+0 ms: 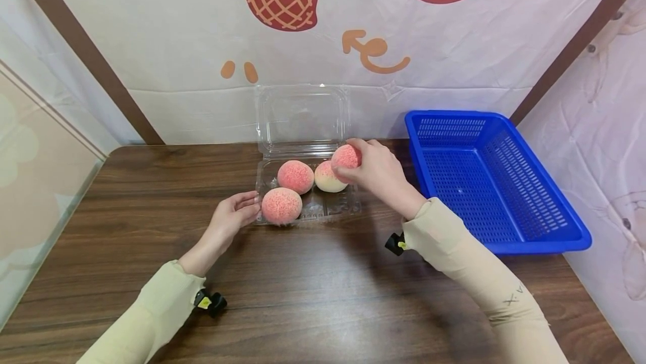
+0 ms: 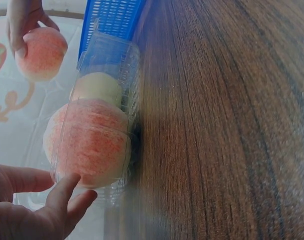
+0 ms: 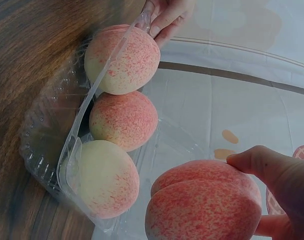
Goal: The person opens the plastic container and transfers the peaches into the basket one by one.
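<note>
My right hand [image 1: 379, 169] holds a pink peach [image 3: 204, 202] between thumb and fingers, raised over the right end of a clear plastic clamshell box [image 1: 323, 211]. Three more peaches sit in the box: a blushed one [image 1: 281, 206] at the front left, a deep pink one [image 1: 295, 177] behind it, and a paler one [image 1: 330, 178] to the right, partly covered by the held peach in the head view. At the box's left side, my left hand [image 1: 234, 215] pinches the rim between thumb and fingertips, close beside the front-left peach.
The box's clear lid [image 1: 304, 117] stands open against the printed white cloth [image 1: 192, 33] at the back. To the right is a blue plastic basket [image 1: 471, 207] with perforated walls. All of it rests on a dark wood table [image 1: 313, 296].
</note>
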`<state>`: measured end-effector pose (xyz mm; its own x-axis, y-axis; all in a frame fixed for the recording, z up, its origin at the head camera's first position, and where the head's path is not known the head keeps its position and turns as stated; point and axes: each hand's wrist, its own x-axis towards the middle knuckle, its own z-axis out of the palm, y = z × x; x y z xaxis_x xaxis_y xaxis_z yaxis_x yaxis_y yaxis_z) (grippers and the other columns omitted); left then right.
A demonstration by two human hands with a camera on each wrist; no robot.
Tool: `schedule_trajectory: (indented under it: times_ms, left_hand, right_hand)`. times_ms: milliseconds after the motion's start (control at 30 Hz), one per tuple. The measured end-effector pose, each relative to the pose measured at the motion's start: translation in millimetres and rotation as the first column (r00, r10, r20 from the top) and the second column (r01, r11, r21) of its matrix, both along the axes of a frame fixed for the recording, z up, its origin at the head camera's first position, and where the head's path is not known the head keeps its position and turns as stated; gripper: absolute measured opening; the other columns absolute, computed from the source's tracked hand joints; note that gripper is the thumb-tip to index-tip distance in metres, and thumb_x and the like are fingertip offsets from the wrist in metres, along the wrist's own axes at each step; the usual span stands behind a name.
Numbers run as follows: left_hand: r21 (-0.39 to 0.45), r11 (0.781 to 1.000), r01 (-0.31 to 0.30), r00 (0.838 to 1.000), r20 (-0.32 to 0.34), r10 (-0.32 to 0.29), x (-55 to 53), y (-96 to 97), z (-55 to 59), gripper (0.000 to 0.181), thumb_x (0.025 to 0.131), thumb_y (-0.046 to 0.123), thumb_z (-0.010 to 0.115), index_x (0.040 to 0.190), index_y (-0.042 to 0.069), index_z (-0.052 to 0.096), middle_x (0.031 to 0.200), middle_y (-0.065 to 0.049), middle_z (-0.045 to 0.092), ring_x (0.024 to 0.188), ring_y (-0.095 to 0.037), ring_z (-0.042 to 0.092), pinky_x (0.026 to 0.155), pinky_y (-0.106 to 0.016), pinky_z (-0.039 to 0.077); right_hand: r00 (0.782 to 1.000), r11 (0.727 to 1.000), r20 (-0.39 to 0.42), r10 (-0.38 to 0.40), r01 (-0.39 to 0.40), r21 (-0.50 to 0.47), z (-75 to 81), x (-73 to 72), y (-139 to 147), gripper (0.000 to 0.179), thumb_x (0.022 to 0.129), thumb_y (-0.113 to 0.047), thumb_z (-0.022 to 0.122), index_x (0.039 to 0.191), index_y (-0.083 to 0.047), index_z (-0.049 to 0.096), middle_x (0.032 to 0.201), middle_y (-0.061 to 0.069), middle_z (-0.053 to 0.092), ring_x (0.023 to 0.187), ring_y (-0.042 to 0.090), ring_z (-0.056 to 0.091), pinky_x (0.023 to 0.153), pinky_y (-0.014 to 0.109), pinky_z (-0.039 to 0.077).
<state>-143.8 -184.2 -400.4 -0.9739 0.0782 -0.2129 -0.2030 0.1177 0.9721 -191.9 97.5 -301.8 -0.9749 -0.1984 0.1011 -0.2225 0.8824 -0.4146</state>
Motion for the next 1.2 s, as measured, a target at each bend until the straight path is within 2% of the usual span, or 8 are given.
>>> schedule_trajectory:
  times_ms: [333, 600, 800, 1200]
  left_hand:
    - [0.01, 1.0, -0.004, 1.0, -0.005, 0.004, 0.6, -0.1, -1.2, 0.045, 0.093, -0.001, 0.044, 0.133, -0.016, 0.03, 0.13, -0.033, 0.04, 0.087, 0.002, 0.057, 0.081, -0.017, 0.048]
    - [0.04, 0.999, 0.005, 1.0, -0.026, -0.003, 0.7, 0.3, -0.8, 0.045, 0.092, -0.004, 0.043, 0.131, -0.019, 0.028, 0.13, -0.036, 0.037, 0.087, 0.002, 0.057, 0.081, -0.017, 0.048]
    - [0.029, 1.0, 0.003, 1.0, -0.017, -0.003, 0.5, 0.0, -1.6, 0.044, 0.092, -0.003, 0.044, 0.132, -0.017, 0.029, 0.13, -0.035, 0.038, 0.087, 0.003, 0.057, 0.081, -0.017, 0.048]
    - [0.008, 1.0, 0.004, 1.0, -0.014, -0.004, 0.4, -0.2, -1.0, 0.044, 0.093, -0.002, 0.044, 0.132, -0.016, 0.03, 0.13, -0.033, 0.04, 0.089, 0.002, 0.056, 0.082, -0.018, 0.047]
  right_hand:
    - [1.0, 1.0, -0.01, -0.01, 0.01, -0.006, 1.5, 0.0, 5, 0.064, 0.073, -0.049, 0.067, 0.127, -0.019, 0.053, 0.111, 0.01, 0.057, 0.097, 0.028, 0.055, 0.074, 0.043, 0.046]
    - [1.0, 1.0, -0.007, -0.017, 0.017, -0.01, 1.4, -1.5, 11, 0.065, 0.074, -0.049, 0.067, 0.128, -0.017, 0.052, 0.103, 0.01, 0.058, 0.092, 0.026, 0.055, 0.072, 0.041, 0.046]
    - [1.0, 1.0, 0.0, -0.01, 0.01, -0.007, 2.5, -2.2, 13, 0.066, 0.074, -0.048, 0.067, 0.129, -0.016, 0.051, 0.103, 0.009, 0.058, 0.094, 0.025, 0.054, 0.072, 0.041, 0.046]
    - [1.0, 1.0, -0.008, -0.019, 0.019, -0.016, 5.8, -2.5, 17, 0.065, 0.074, -0.049, 0.067, 0.128, -0.016, 0.052, 0.09, 0.007, 0.055, 0.083, 0.024, 0.053, 0.067, 0.04, 0.044]
